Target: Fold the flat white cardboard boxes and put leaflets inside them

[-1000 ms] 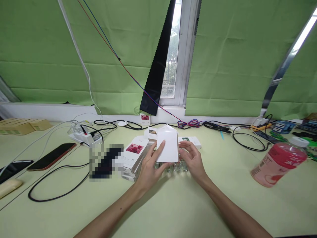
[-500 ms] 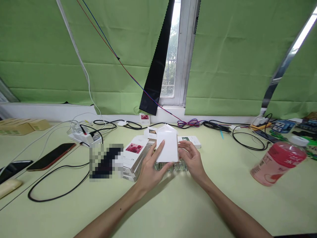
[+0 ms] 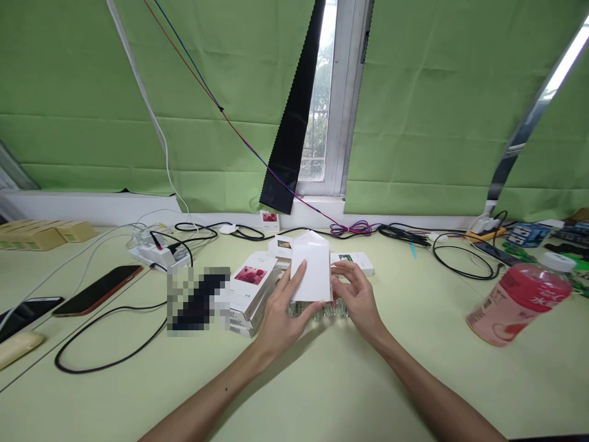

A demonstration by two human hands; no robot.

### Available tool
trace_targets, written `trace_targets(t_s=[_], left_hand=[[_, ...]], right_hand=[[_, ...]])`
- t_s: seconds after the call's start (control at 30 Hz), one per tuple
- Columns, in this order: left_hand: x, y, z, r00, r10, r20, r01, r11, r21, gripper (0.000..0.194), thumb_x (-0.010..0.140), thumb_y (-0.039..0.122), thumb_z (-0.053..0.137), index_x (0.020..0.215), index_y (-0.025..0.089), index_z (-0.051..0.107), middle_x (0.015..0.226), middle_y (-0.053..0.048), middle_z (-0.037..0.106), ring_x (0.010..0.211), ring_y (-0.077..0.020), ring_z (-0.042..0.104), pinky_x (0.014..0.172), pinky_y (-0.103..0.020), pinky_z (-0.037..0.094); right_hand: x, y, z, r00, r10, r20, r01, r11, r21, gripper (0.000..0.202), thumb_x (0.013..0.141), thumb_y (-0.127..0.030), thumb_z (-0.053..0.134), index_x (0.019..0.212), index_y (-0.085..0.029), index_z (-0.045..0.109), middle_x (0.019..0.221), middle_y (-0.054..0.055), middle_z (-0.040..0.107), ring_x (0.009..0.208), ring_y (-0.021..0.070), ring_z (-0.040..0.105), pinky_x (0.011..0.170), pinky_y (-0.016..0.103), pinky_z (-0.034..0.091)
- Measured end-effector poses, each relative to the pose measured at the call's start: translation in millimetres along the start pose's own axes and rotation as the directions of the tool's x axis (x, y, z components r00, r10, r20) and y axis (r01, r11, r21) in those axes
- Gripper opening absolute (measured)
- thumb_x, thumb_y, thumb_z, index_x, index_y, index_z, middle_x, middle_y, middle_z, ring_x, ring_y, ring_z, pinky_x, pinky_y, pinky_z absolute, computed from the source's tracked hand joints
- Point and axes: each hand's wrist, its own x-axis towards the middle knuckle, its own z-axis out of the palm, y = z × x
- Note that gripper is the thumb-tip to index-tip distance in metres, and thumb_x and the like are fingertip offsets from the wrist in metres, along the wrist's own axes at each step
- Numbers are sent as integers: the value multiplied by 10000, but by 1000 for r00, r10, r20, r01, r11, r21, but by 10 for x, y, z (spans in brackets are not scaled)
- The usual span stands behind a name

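A plain white box [image 3: 311, 273] with its pointed end flap raised is held above a row of small clear glass bottles [image 3: 329, 309]. My left hand [image 3: 286, 313] grips it, with fingers across its face and the thumb along its lower edge. My right hand [image 3: 356, 294] is at the box's right side with fingers curled; whether they pinch anything is hidden. To the left lie stacked white boxes with a red flower picture [image 3: 251, 276]. Behind are a white box with a small dark picture [image 3: 283, 245] and one with a green picture [image 3: 363, 264].
A pink drink bottle [image 3: 519, 301] stands at right. On the left are a phone [image 3: 99, 290], a power strip [image 3: 159, 252], a looped black cable [image 3: 83, 372] and tan boxes [image 3: 41, 236]. Coiled wires [image 3: 352, 228] run along the back wall.
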Motion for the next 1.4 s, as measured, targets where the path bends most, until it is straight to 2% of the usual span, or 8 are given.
trace_targets(t_s=[0.23, 0.5, 0.97, 1.4], left_hand=[[-4, -21, 14, 999, 49, 10, -48, 998, -42, 749, 931, 385, 660, 1576, 311, 285, 1543, -99, 486, 1418, -290, 467, 1118, -399, 436], [-4, -36, 18, 998, -12, 54, 15, 998, -60, 743, 941, 406, 638, 1581, 276, 283, 1574, -133, 433, 1425, -313, 451, 1091, -413, 455], [-8, -49, 33, 998, -22, 63, 28, 995, -101, 734, 948, 397, 627, 1583, 296, 271, 1589, -143, 404, 1432, -311, 442, 1094, -415, 450], [-15, -60, 37, 997, -2, 79, 8, 997, -81, 732, 966, 399, 597, 1593, 300, 232, 1609, -140, 370, 1505, -309, 313, 1126, -431, 417]], right_hand=[[-10, -17, 6, 999, 23, 27, -23, 1000, -15, 346, 878, -427, 715, 1138, -268, 552, 1149, 59, 657, 414, 84, 621, 360, 236, 463], [-3, -28, 15, 999, 34, 23, -33, 999, -6, 360, 870, -434, 722, 1139, -269, 548, 1160, 62, 656, 407, 89, 629, 355, 240, 467], [-5, -40, 21, 998, 62, 32, -63, 997, 32, 365, 854, -433, 734, 1140, -281, 567, 1127, 50, 671, 409, 81, 614, 361, 236, 462], [-11, -54, 34, 998, 43, 38, -44, 999, 21, 351, 862, -433, 732, 1133, -284, 565, 1118, 39, 670, 410, 75, 602, 374, 241, 467]])
